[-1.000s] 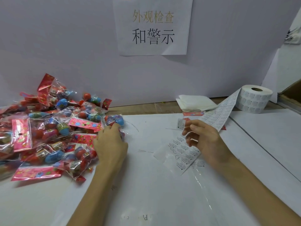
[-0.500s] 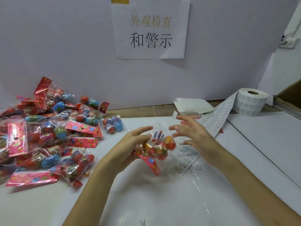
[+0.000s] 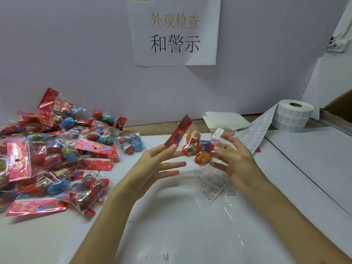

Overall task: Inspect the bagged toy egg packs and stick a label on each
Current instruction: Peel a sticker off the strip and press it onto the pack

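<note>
Above the middle of the bench [image 3: 304, 168], a bagged toy egg pack [image 3: 196, 147] is held between both hands. The left hand [image 3: 152, 172] has a pinching grip, thumb and forefinger on the lower end of the pack's red header card [image 3: 179, 133]. The right hand [image 3: 238, 162] is spread, its fingertips against the bag, with a small white label [image 3: 218, 133] stuck on one raised fingertip. The pile of packs [image 3: 57, 149] lies at the left. The label roll [image 3: 293, 119] stands far right, its strip running down towards the hands.
</note>
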`<action>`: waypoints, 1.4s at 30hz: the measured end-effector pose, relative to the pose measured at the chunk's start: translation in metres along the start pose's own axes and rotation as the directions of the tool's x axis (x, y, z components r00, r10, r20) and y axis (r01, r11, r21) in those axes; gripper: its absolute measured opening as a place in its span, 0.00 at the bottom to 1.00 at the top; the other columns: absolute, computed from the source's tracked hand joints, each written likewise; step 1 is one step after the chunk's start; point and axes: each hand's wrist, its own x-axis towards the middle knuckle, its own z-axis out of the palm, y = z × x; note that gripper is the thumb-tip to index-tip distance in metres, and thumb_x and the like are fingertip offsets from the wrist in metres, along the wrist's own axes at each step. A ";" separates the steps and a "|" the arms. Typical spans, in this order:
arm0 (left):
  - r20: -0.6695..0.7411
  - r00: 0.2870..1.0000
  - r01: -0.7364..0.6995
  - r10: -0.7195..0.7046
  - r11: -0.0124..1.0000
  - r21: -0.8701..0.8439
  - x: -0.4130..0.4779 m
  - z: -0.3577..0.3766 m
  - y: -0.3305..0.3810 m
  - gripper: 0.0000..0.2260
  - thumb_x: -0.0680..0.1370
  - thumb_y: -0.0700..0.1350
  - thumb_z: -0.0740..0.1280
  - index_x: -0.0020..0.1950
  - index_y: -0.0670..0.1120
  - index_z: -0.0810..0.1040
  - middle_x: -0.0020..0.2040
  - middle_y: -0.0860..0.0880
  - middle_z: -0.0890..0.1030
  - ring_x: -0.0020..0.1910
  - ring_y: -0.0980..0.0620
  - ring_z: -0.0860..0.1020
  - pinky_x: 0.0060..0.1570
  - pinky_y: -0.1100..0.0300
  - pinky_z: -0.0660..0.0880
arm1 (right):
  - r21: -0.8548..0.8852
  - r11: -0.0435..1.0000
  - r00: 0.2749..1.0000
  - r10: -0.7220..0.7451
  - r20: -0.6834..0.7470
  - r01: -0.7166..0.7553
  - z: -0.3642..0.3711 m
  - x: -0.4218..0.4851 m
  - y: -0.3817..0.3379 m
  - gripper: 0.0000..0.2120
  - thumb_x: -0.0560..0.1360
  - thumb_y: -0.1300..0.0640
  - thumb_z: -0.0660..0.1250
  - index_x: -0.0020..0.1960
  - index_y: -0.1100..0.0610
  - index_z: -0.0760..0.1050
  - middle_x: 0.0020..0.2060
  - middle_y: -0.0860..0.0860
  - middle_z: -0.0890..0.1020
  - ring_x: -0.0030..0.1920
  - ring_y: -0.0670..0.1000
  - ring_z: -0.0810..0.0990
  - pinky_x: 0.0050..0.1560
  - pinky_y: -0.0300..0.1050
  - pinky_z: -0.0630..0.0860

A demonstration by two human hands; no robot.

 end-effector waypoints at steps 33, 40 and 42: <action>0.046 0.999 -0.030 0.019 0.969 0.244 -0.001 0.030 -0.017 0.15 0.74 0.55 0.75 0.57 0.48 0.85 0.49 0.44 0.87 0.51 0.44 0.86 0.53 0.48 0.83 | -0.278 0.948 0.979 -0.109 0.174 0.155 0.011 -0.013 0.004 0.28 0.70 0.72 0.75 0.65 0.54 0.74 0.42 0.55 0.87 0.44 0.52 0.87 0.43 0.43 0.82; -0.038 0.998 -0.041 0.056 0.948 0.317 0.002 0.036 -0.019 0.05 0.78 0.48 0.74 0.50 0.49 0.86 0.45 0.50 0.86 0.47 0.51 0.85 0.42 0.60 0.82 | -0.305 0.940 0.981 -0.109 0.163 0.155 0.010 -0.013 0.004 0.28 0.69 0.69 0.77 0.64 0.51 0.76 0.43 0.49 0.88 0.45 0.50 0.87 0.41 0.40 0.81; -0.045 0.997 -0.040 0.056 0.952 0.305 0.002 0.036 -0.020 0.04 0.78 0.49 0.74 0.49 0.49 0.87 0.44 0.50 0.86 0.46 0.51 0.86 0.40 0.60 0.81 | -0.311 0.936 0.980 -0.116 0.161 0.162 0.010 -0.013 0.005 0.27 0.69 0.68 0.77 0.64 0.51 0.75 0.45 0.50 0.88 0.46 0.52 0.88 0.42 0.41 0.82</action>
